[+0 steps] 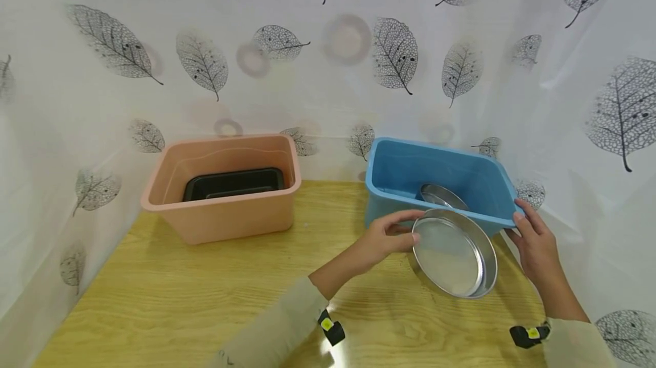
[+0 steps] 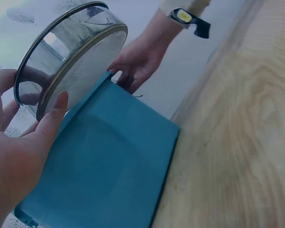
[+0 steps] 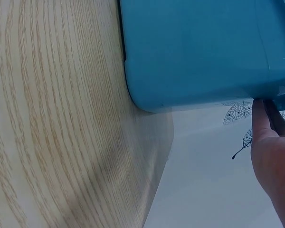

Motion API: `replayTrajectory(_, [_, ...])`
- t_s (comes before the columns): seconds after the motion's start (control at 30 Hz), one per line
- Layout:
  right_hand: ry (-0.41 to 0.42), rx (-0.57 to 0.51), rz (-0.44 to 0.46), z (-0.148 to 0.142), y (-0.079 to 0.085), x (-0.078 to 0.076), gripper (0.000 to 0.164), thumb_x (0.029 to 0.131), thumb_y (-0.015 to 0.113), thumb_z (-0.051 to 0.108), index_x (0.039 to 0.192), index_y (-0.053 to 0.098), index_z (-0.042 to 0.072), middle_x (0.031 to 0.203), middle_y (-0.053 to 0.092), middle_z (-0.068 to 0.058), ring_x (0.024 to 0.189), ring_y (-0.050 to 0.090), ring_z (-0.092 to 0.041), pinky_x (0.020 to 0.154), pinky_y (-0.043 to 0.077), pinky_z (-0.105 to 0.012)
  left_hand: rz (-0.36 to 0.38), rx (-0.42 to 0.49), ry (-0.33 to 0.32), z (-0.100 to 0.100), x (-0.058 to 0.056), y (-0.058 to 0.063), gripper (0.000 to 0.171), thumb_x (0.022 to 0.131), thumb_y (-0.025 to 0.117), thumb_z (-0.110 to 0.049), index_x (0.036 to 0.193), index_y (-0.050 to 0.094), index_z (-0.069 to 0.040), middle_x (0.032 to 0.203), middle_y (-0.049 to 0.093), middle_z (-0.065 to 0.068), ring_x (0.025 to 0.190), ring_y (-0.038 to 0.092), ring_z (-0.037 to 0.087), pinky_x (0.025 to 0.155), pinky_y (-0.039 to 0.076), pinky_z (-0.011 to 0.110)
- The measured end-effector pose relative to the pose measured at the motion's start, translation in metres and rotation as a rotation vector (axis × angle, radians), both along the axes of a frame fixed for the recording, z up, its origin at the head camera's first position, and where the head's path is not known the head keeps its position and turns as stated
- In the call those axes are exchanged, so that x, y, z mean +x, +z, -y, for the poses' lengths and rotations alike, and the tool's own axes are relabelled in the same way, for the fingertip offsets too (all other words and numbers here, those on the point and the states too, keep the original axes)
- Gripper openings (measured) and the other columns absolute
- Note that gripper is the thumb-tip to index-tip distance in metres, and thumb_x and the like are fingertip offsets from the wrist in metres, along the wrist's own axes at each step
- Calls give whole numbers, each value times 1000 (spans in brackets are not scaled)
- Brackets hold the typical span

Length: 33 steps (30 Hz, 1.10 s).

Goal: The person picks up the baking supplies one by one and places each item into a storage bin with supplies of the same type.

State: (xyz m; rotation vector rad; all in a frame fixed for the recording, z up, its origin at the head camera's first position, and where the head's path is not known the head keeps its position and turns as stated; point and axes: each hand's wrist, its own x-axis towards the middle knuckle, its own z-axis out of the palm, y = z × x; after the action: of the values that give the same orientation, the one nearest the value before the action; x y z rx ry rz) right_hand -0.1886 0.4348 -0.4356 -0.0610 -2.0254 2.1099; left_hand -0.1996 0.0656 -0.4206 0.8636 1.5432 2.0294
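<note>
My left hand [image 1: 376, 242] pinches the rim of a round, shiny metal cake pan [image 1: 448, 257], thumb on one side and fingers on the other. The pan is tilted in front of the blue bin [image 1: 386, 208], at the height of its front rim. In the left wrist view, the pan's side wall [image 2: 61, 45] and the thumb against it show clearly. My right hand [image 1: 538, 245] grips the bin's front right corner, fingers curled over and under the rim. Inside the bin leans another round metal pan [image 1: 445, 195], partly hidden by the front wall.
A pink bin [image 1: 230, 223] stands at the left, with a black rectangular pan [image 1: 236, 181] in it. Both bins rest on a wooden table [image 1: 205, 294]. A white curtain with leaf prints [image 1: 338, 89] hangs behind and along the sides.
</note>
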Motion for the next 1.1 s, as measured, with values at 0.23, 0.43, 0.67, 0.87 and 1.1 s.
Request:
replayTrajectory(0.23, [10, -13, -7, 0, 0, -2, 56, 108, 47, 22, 161, 28, 23, 171, -2, 0, 154, -6, -36, 84, 49, -5, -12, -3, 22, -5, -27, 17, 49, 101, 61, -14, 149, 51, -20, 152, 47, 1, 121, 61, 14, 94, 59, 37])
replayTrajectory(0.43, [2, -11, -29, -1, 0, -1, 56, 108, 47, 21, 161, 28, 20, 171, 2, 1, 155, -2, -32, 83, 50, -5, 8, -11, 71, -12, -51, 34, 49, 100, 62, -14, 148, 53, -20, 150, 47, 2, 119, 62, 15, 95, 59, 37])
replayTrajectory(0.67, [35, -29, -72, -1, -4, 0, 56, 109, 44, 17, 162, 26, 17, 171, 1, 1, 156, 2, -26, 86, 50, -5, 21, -11, 98, -18, -79, 40, 48, 101, 63, -13, 147, 54, -20, 152, 45, 4, 127, 56, 13, 98, 57, 37])
replayTrajectory(0.87, [16, -21, -68, 0, -3, 0, 56, 109, 46, 19, 161, 27, 17, 171, 4, 0, 156, 5, -25, 85, 50, -5, -9, -30, 94, -24, -95, 46, 49, 101, 63, -17, 149, 51, -21, 155, 42, 4, 130, 55, 15, 100, 56, 36])
replayTrajectory(1.1, [7, 11, -58, 0, -3, -2, 56, 108, 47, 21, 161, 28, 19, 171, 5, 0, 156, 3, -29, 85, 49, -4, -6, -63, 111, -33, -108, 58, 50, 100, 64, -18, 148, 52, -21, 155, 43, 6, 126, 58, 15, 96, 57, 34])
